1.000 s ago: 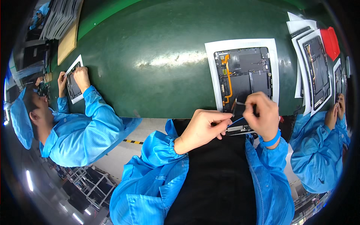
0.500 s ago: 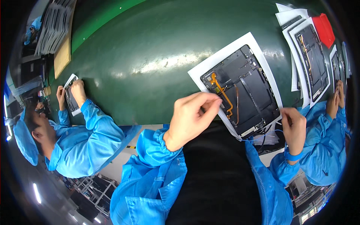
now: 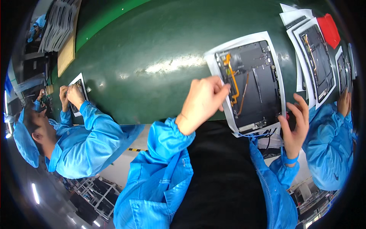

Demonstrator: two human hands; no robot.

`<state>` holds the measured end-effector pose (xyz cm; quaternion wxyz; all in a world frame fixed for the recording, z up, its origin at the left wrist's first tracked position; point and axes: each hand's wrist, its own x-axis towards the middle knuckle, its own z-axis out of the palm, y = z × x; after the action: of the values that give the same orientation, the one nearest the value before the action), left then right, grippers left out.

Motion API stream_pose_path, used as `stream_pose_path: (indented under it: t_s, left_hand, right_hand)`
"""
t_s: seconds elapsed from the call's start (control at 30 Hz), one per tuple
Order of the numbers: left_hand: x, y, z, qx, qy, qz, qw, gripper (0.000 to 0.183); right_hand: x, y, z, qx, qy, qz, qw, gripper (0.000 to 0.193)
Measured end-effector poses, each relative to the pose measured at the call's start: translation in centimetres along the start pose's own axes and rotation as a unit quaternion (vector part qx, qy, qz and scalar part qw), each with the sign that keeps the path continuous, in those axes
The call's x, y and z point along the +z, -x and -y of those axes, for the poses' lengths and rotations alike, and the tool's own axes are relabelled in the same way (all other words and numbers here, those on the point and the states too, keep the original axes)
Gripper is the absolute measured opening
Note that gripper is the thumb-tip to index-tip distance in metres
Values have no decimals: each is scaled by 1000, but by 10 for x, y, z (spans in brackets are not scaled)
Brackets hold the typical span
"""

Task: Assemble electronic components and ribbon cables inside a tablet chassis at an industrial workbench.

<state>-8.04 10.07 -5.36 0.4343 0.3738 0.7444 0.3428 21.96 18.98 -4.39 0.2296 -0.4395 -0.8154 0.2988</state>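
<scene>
The black panel (image 3: 254,91) lies on white paper (image 3: 259,37) between the left hand (image 3: 203,98), curled at the paper's left edge, grip unclear, and the right hand (image 3: 296,126), fingers spread by its near right corner.

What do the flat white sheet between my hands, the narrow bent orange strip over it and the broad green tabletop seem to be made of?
White sheet: perhaps paper or thin foam, matte; no glare shows.
Orange strip: probably plastic film, perhaps satin; it runs flat with bends.
Green tabletop: seemingly rubber or laminate, semi-gloss; reflections look blurred.
</scene>
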Motion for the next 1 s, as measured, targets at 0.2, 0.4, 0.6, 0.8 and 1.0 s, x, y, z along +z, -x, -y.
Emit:
stream_pose_path:
  t_s: [0.2, 0.4, 0.6, 0.8, 1.0]
  left_hand:
    - [-18, -35, -7, 51, -67, 4, 996, 24]
    - [-13, -48, -12, 59, -26, -22, 998, 23]
    - [-12, -54, -15, 96, -46, -46, 993, 22]
    - [-8, -50, -10, 87, -23, -56, 994, 22]
    - [-18, -48, -2, 76, -60, -70, 993, 22]
  right_hand:
    - [-44, 15, 18, -90, -347, 233, 904, 50]
    - [-5, 34, 55, 51, -368, 428, 824, 34]
    - [-1, 77, 23, 208, -291, 418, 835, 14]
    - [10, 65, 51, 37, -301, 502, 810, 30]
    - [-26, 82, -25, 400, -158, 451, 782, 46]
